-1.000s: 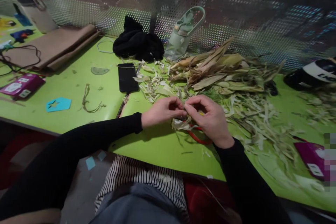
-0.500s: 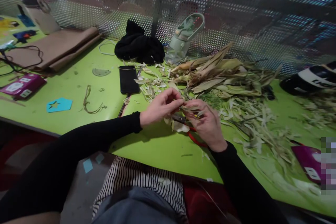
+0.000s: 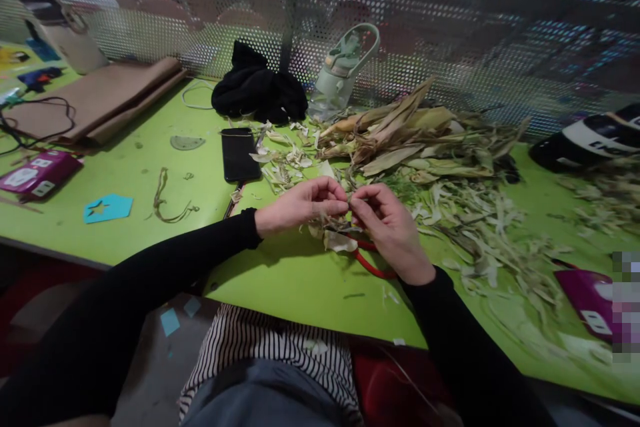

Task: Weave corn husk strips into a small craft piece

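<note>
Above the green table (image 3: 290,287), my left hand (image 3: 305,203) and my right hand (image 3: 393,230) meet fingertip to fingertip, both pinching. Between them is a thin strip of dried corn husk (image 3: 327,221), its loose ends hanging under the left fingers. Most of the strip is hidden by the fingers. Red-handled scissors (image 3: 373,270) lie on the table just below my right hand, their blades partly covered by a pale husk piece (image 3: 340,241). Behind the hands spreads a heap of dry corn husks (image 3: 395,140), with torn husk scraps (image 3: 480,220) to its right.
A black phone (image 3: 241,155), a twisted husk cord (image 3: 165,203) and a blue paper tag (image 3: 107,209) lie to the left. At the back are a green bottle (image 3: 333,83), black cloth (image 3: 260,90) and brown paper (image 3: 100,100), before a perforated metal screen (image 3: 200,13).
My right hand has shifted from around the husk bundle to a fingertip pinch against my left. The husk ends now hang below the left fingers. The view has shifted slightly.
</note>
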A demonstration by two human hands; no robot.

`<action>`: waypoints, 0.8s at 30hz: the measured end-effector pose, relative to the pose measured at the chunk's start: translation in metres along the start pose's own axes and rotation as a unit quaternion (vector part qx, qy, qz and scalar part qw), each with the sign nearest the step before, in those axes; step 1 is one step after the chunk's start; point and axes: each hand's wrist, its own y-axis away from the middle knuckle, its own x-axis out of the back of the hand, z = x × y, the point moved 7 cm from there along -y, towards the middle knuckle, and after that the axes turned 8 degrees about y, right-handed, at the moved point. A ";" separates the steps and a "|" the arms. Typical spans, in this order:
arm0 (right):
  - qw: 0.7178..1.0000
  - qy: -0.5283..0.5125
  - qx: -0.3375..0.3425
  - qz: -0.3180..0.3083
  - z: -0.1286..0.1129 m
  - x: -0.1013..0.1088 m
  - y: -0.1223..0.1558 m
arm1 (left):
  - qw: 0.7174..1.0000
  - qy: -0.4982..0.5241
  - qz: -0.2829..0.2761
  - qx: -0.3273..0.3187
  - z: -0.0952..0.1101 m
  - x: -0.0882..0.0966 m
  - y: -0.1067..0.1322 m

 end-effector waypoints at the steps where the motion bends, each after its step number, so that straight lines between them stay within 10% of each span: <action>1: 1.000 -0.005 -0.003 0.002 0.000 0.000 0.000 | 1.000 0.002 -0.004 0.001 0.000 -0.001 0.000; 5: 0.998 -0.055 -0.038 -0.011 0.003 -0.005 0.001 | 0.991 -0.128 0.011 -0.044 0.005 0.000 0.001; 10: 0.983 -0.146 -0.112 -0.020 0.009 -0.011 0.002 | 0.902 -0.388 0.063 -0.175 0.021 -0.003 0.011; 24: 0.925 -0.290 -0.225 -0.093 0.025 -0.025 0.010 | 0.801 -0.524 -0.013 -0.289 0.017 -0.017 0.021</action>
